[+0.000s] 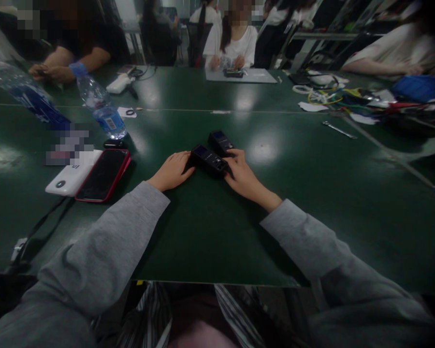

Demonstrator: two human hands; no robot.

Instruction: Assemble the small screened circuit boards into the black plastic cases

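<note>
Two small black box-shaped devices with dark screens and buttons lie close together on the green table. Of these, the near black device (208, 159) is slanted down to the right, and the far black device (220, 141) sits just behind it. My left hand (172, 170) rests at the near device's left end, fingers stretched and thumb apart. On the other side, my right hand (244, 176) closes on the near device's right end. One of its fingers reaches the lower end of the far device. The undersides of both devices are hidden.
To the left lie a red-cased phone (103, 175), a white power bank (72, 171) and a black case (115, 144). Behind them stands a water bottle (103, 108). A wrench (340, 129) and tangled cables (326, 94) lie right. Other people sit across the table (210, 232).
</note>
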